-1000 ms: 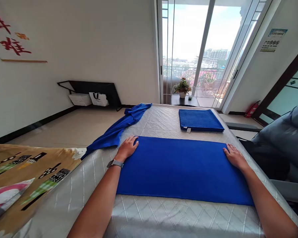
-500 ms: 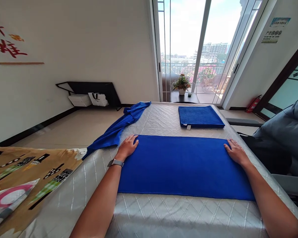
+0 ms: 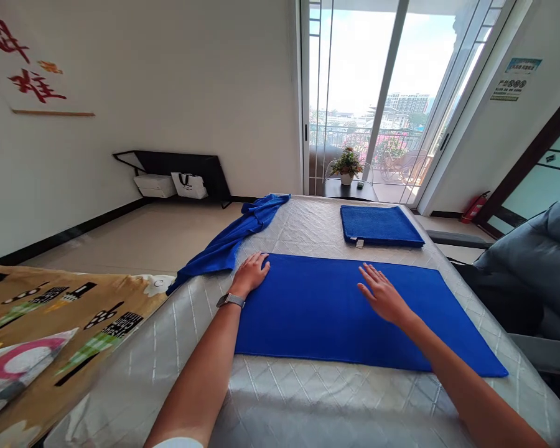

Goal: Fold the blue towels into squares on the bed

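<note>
A flat blue cloth (image 3: 317, 311), folded to a wide rectangle, lies on the quilted silver-white mattress (image 3: 308, 389). My left hand (image 3: 251, 275) rests on the cloth's far left corner, fingers stretched out, a watch on the wrist. Over the middle right of the cloth is my right hand (image 3: 383, 294), open and palm down; whether it touches the fabric I cannot tell. Beyond the cloth sits a thick folded blue towel (image 3: 380, 225) with a small white tag. A crumpled blue cloth (image 3: 228, 239) trails along the mattress's far left edge.
To the left lies a tan patterned blanket (image 3: 74, 330). A dark padded jacket (image 3: 536, 249) is at the right. Past the mattress stand a low table (image 3: 354, 190) with a potted plant (image 3: 346, 167) and a black rack (image 3: 182, 165) with a white bag (image 3: 189, 185).
My right hand has moved left, from the cloth's far right corner to over its middle right. My left hand stays at the far left corner. The view has shifted slightly.
</note>
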Available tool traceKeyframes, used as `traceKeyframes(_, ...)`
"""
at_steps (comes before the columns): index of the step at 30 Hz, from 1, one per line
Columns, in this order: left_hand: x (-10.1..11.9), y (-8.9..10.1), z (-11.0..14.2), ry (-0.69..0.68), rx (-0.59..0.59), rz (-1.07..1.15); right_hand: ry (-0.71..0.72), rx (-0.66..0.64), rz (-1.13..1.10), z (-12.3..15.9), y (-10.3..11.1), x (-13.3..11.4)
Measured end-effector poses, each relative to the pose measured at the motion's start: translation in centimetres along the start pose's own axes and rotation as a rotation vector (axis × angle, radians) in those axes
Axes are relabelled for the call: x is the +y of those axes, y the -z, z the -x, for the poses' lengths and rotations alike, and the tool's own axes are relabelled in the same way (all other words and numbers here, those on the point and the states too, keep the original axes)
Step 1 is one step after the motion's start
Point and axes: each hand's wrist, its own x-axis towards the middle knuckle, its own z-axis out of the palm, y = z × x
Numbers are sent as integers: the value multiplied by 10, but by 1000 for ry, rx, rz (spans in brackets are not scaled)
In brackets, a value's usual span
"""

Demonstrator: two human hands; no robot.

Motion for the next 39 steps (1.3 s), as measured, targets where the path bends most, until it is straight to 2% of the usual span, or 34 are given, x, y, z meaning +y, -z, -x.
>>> traceKeyframes(2, 1, 1, 1, 7, 5, -2, 48, -86, 3, -8, -15, -40)
traceKeyframes(4, 2, 2, 1, 3, 0, -3, 54, -122, 22, -14, -28, -65)
traceKeyframes(6, 2, 3, 1, 0, -16, -5, 44, -138, 43, -17, -36, -73)
traceKeyframes(8, 2, 3, 1, 4, -30, -12, 29, -154, 58, -16, -38, -66)
traceKeyframes(12, 2, 2, 0, 6, -16, -14, -84, -157, 125, 1, -29, -18)
traceKeyframes(21, 1, 0, -1, -9, 17, 18, -492, -70, 262, 75, 1, 146)
traceKeyframes(24, 1, 0, -1, -9, 8, -5, -571, -45, 270, 89, 7, 179)
traceKeyframes(27, 2, 1, -1, -5, 3, -4, -601, -33, 265, 91, 10, 191)
traceKeyframes(30, 2, 1, -1, -3, 8, 9, -622, -3, 296, 85, 12, 180)
traceKeyframes(32, 2, 1, 0, -3, 10, 6, -576, 16, 321, 76, 11, 155)
traceKeyframes(34, 2, 1, 0, -3, 11, 0, -466, 18, 320, 65, 8, 115)
traceKeyframes(39, 4, 3, 0, -7, 2, -16, -100, -40, 159, 34, -14, -15)
